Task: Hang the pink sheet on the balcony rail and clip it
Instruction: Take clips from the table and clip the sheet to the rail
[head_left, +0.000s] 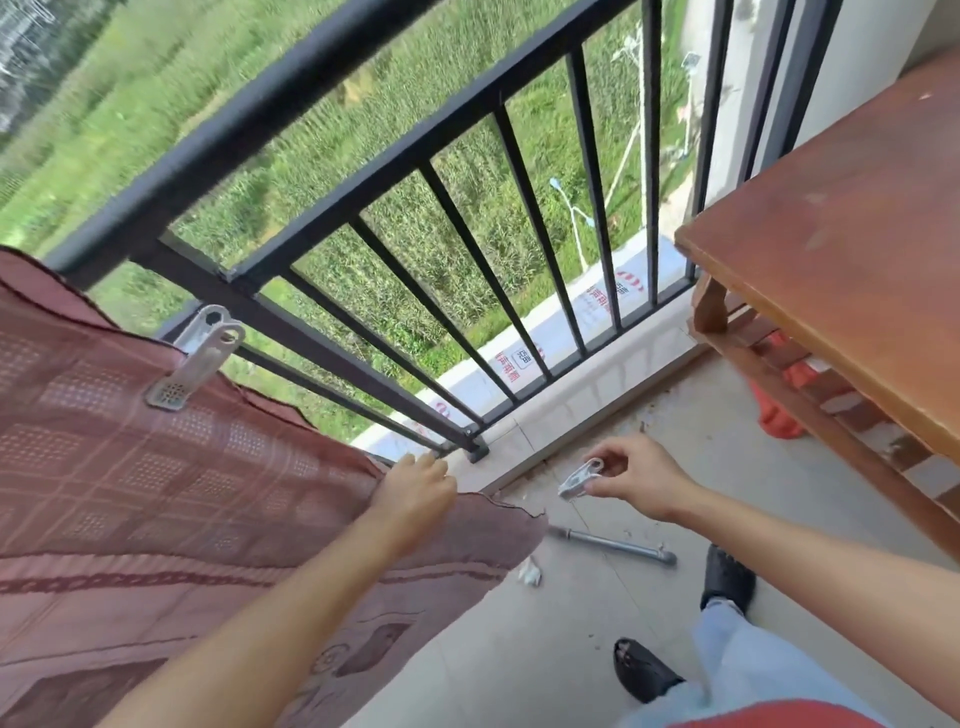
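Note:
The pink patterned sheet hangs over the black balcony rail at the left and drapes down toward the floor. A white clip pinches the sheet near its top right edge by the rail. My left hand grips the sheet's right edge low down, near the foot of the railing. To the right of it, my right hand holds a second white clip between thumb and fingers, above the floor.
A brown wooden table stands at the right, with orange objects under it. A metal pipe and a white scrap lie on the tiled floor. My feet in black shoes are at the bottom right.

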